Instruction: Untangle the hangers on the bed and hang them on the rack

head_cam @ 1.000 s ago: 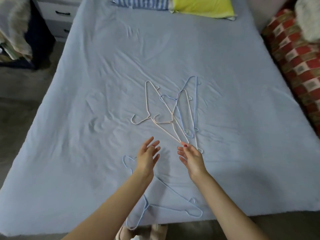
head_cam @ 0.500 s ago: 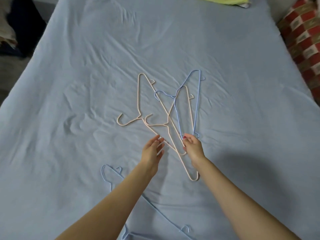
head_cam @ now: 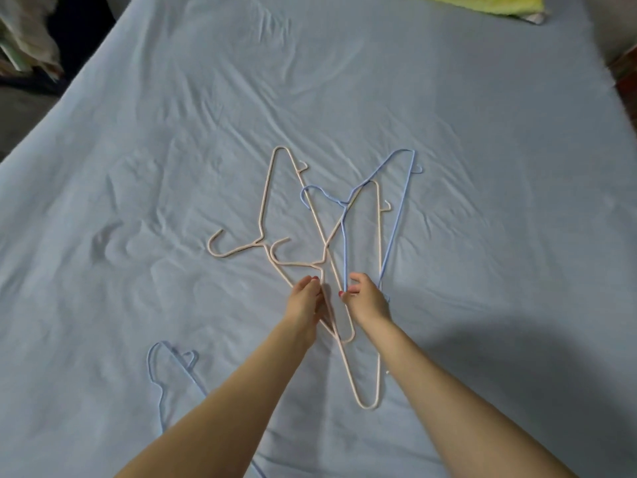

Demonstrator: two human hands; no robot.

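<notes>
Nearest, low on the bed, a lone blue hanger lies flat on the pale blue sheet, partly hidden under the left forearm. Beyond it both bare arms reach into the tangled pile of hangers at mid-bed. The left hand has its grip closed — fingers pinching a thin pink wire where two pink hangers cross. The right hand curls its grip round the lower end of a blue hanger, just beside a pink bar. The pile is thin coated wire — two pink frames and one blue, overlapping, hooks pointing left. Farther off, a yellow pillow lies at the head of the bed.
</notes>
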